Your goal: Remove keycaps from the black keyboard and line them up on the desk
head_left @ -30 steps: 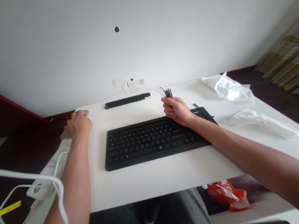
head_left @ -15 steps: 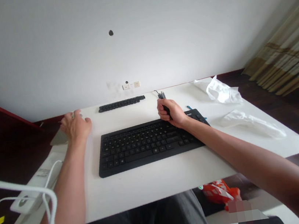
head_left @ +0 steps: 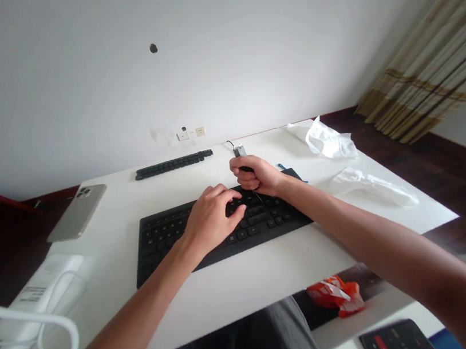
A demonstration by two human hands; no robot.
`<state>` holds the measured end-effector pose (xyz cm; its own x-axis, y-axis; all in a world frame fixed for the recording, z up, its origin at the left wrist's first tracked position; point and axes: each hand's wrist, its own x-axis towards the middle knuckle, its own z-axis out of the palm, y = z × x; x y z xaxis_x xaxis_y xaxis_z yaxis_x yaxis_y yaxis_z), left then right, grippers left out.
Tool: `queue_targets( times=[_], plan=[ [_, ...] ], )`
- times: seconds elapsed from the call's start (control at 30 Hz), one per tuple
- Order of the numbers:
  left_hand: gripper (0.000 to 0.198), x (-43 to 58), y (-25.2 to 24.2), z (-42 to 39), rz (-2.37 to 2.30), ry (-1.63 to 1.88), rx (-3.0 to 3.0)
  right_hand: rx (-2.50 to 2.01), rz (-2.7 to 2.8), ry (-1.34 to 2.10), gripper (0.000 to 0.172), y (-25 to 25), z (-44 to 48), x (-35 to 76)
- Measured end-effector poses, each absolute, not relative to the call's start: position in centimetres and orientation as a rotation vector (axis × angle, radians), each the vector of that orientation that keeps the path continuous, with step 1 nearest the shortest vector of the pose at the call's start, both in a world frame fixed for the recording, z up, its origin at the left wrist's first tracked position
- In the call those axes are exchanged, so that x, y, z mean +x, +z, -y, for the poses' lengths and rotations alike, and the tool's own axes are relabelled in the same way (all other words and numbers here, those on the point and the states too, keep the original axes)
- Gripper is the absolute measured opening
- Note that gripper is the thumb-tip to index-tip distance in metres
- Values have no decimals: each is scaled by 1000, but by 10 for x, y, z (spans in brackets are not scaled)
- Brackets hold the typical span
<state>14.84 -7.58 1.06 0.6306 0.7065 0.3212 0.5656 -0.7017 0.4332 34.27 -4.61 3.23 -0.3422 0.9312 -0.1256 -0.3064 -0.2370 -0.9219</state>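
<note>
A black keyboard (head_left: pixel 168 238) lies across the middle of the white desk (head_left: pixel 247 276). My left hand (head_left: pixel 211 218) rests on its keys, fingers bent and spread, holding nothing. My right hand (head_left: pixel 254 176) is a fist at the keyboard's far right edge. It grips a small dark tool (head_left: pixel 239 151) whose grey tip with a thin wire loop sticks out above the fist. A row of loose black keycaps (head_left: pixel 173 164) lies at the back of the desk.
A grey phone (head_left: pixel 77 212) lies face down at the desk's left rear corner. White plastic bags (head_left: pixel 327 141) sit at the right. A white box with cable (head_left: pixel 37 291) is at the left. An orange packet (head_left: pixel 334 296) and a dark phone (head_left: pixel 395 339) lie below.
My left hand has left the phone at the left rear corner and moved right onto the keyboard. The right fist stays on the tool. The view has shifted to the right.
</note>
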Motion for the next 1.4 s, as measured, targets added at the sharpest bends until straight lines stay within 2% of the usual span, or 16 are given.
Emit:
queue_targets(
  times=[0.1,0.2,0.57,0.77,0.9,1.0,1.17,1.4],
  plan=[
    [21,153,8,82,-928,674,2597,-948,1037,1654,44,32,50,334],
    [26,156,7,87,-839,656,2646,-997,994,1569,50,30,53,326],
    [37,157,1,88,-741,623,2726,-1059,746,1334,45,30,55,317],
    [35,158,1,88,-730,612,2718,-1010,1059,1580,49,32,54,328],
    [35,157,2,87,-726,602,2704,-948,1131,1625,49,32,51,338],
    [35,157,2,87,-712,599,2693,-923,1121,1613,44,35,47,347],
    [34,157,2,86,-702,584,2680,-854,1145,1636,26,42,44,357],
    [34,157,2,87,-703,598,2669,-851,1093,1651,29,38,45,353]
  ],
)
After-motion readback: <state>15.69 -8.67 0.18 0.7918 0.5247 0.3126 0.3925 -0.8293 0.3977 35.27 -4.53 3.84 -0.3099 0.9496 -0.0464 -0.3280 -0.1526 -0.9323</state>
